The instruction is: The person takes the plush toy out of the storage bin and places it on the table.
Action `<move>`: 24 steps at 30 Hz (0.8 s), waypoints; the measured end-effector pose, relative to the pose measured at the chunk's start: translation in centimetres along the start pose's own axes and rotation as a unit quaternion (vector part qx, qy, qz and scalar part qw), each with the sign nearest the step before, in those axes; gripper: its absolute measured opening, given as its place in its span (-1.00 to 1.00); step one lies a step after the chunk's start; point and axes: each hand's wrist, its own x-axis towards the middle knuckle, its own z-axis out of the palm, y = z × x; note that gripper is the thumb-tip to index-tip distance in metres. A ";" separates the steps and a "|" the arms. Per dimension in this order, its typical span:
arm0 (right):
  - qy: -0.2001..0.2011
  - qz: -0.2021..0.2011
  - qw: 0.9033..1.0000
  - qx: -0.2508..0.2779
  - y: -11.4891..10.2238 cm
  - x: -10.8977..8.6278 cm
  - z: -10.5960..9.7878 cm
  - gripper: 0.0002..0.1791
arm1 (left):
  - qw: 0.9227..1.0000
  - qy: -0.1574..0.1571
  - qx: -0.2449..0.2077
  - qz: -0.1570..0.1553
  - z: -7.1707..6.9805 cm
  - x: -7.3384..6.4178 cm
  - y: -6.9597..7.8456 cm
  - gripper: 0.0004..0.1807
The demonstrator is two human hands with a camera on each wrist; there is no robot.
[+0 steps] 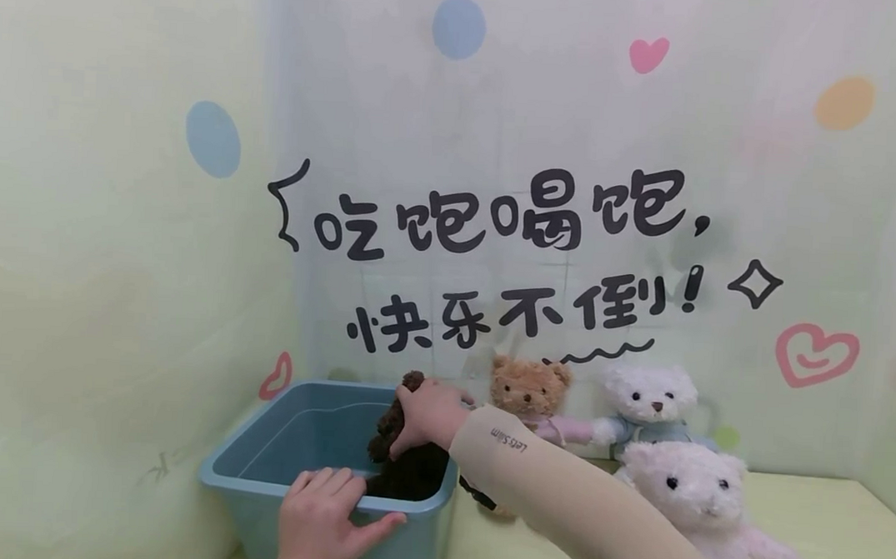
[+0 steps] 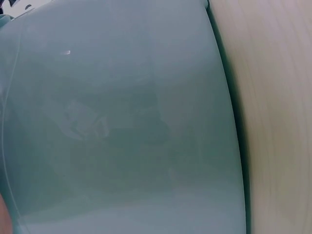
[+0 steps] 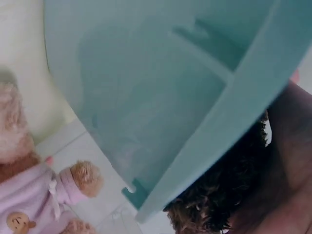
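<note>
A blue-green plastic bin (image 1: 314, 432) stands at the lower left of the head view. My left hand (image 1: 321, 516) grips its near rim, fingers over the edge and thumb along the outside. At the bin's right side my right hand (image 1: 430, 412) holds a dark brown plush toy (image 1: 389, 427), whose lower part is inside the bin. The right wrist view has the toy's curly fur (image 3: 219, 195) beside the bin's rim; its whole shape is hidden. Only the bin's outer wall (image 2: 122, 122) fills most of the left wrist view.
Right of the bin sit a light brown teddy bear (image 1: 527, 391) in pink, a white bear (image 1: 653, 397) in blue and a pale pink bear (image 1: 697, 490) in front. My right forearm passes before them. A printed wall (image 1: 500, 107) stands behind the pale surface (image 1: 821, 513).
</note>
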 end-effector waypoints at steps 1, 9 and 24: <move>0.003 -0.002 1.000 0.012 0.1 0.0 0.0 -0.01 | 1.000 -0.001 -0.001 -0.001 0.1 0.0 0.0 -0.31; 0.054 -0.083 0.993 0.062 1.5 1.1 -0.3 -0.24 | 1.000 0.019 0.006 0.008 0.5 -0.2 -0.2 -0.30; 0.101 -0.117 0.987 0.044 2.5 0.9 -5.2 -0.23 | 1.000 0.001 -0.005 -0.013 0.4 -0.3 -0.1 -0.35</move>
